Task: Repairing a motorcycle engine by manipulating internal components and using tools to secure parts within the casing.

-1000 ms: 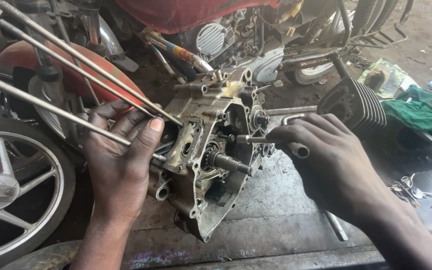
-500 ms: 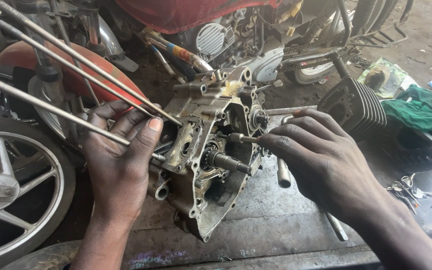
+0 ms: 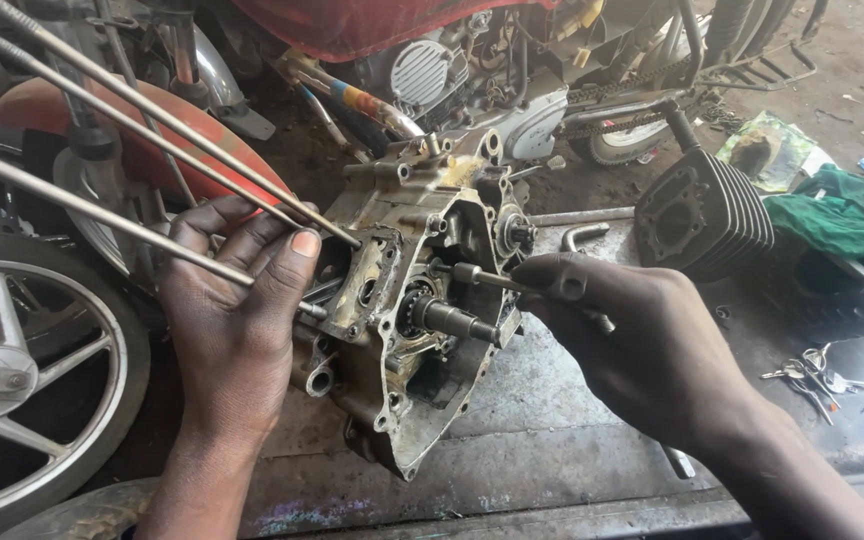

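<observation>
2 hands worked the engine case (image 3: 422,300) standing on edge on the table (image 3: 552,440): left hand (image 3: 232,330) gripped its side, right hand (image 3: 642,340) pinched a socket tool (image 3: 487,278) that might slip, tipping it.

One engine case (image 3: 422,300), three long rods (image 3: 132,100) (steel), one finned cylinder (image 3: 707,210)

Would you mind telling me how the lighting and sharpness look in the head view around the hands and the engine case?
Head view: soft, even daylight, no harsh glare; the engine case is sharp, with a dull sheen on its shaft. The left hand and right hand are in focus, without visible motion blur. The wheel at the frame's left edge looks slightly bowed by the wide lens; recesses inside the case stay dark.
</observation>
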